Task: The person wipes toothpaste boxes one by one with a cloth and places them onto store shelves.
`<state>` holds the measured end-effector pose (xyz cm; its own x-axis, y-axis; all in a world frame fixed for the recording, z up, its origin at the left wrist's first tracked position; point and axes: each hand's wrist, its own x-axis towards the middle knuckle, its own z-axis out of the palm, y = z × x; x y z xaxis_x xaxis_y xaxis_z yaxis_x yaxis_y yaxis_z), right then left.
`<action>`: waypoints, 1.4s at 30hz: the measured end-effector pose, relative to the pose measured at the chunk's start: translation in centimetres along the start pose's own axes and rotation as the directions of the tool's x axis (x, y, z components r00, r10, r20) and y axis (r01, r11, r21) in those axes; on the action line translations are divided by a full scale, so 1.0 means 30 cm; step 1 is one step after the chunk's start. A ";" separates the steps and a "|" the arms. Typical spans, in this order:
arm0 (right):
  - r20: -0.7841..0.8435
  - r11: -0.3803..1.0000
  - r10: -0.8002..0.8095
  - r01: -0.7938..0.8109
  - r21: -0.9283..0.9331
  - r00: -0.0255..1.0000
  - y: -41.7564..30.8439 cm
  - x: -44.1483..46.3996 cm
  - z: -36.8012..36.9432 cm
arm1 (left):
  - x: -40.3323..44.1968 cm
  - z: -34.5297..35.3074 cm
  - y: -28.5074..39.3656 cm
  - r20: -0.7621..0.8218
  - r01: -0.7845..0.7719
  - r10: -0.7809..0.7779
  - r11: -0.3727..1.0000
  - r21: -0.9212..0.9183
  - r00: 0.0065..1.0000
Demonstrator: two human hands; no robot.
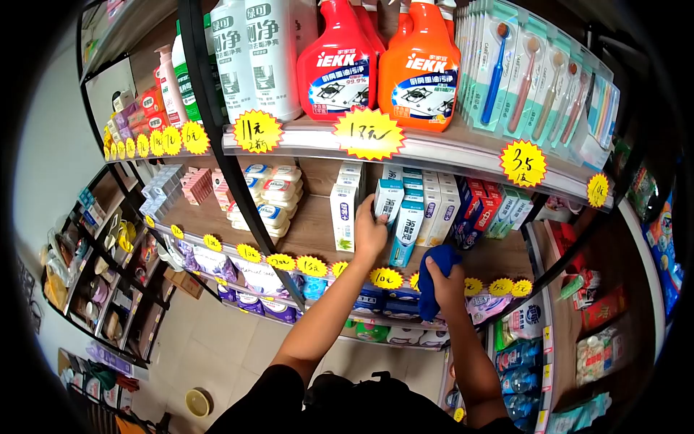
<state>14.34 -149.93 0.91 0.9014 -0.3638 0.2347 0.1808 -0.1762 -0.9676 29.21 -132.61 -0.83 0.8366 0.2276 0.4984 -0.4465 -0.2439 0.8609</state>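
While left hand [371, 235] is touching toothpaste boxes [391, 194], grip unclear, we're clutching cloth [428, 293] in right hand [449, 284], best nudging gently.

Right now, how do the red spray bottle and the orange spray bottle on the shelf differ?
The red spray bottle stands on the left, the orange spray bottle on the right. The red one's label shows 99.9%; the orange one's shows no such figure. Both stand upright and carry IEKK and a stove picture.

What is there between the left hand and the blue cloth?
Upright teal-and-white boxes stand between the left hand and the blue cloth, which the right hand holds, as the head view shows.
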 end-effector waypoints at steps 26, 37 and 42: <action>0.033 0.992 0.128 -0.128 0.004 0.991 0.157 -0.002 -0.033 | 0.192 0.186 -0.226 0.064 0.019 -0.022 0.999 0.051 0.998; 0.048 0.993 0.079 -0.074 -0.097 0.996 0.143 0.025 -0.002 | 0.185 0.173 -0.232 0.064 -0.094 0.091 0.994 0.048 0.994; 0.058 0.989 0.145 -0.145 -0.005 0.988 0.115 0.031 0.003 | 0.179 0.168 -0.215 0.066 -0.071 0.068 0.996 0.048 0.995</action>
<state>15.85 -150.79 -2.21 0.9393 -0.3321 0.0863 0.0463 -0.1264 -0.9909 38.19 -134.55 -4.23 0.8233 0.1476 0.5480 -0.4894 -0.3044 0.8172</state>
